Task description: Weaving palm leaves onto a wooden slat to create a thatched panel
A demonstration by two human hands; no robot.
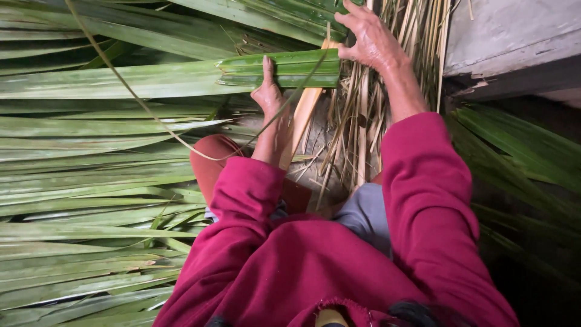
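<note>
My left hand presses its thumb on a folded green palm leaf that lies across the view, holding the fold against a flat pale wooden slat. My right hand grips the leaf's folded end and the slat near the top centre. A thin green leaf rib curves across the leaves from the top left towards my left hand. Both arms wear dark red sleeves.
Many long green palm leaves lie side by side on the left. Dry straw-coloured leaf ribs hang in a bundle at centre. A grey concrete ledge stands at top right, with more leaves below it.
</note>
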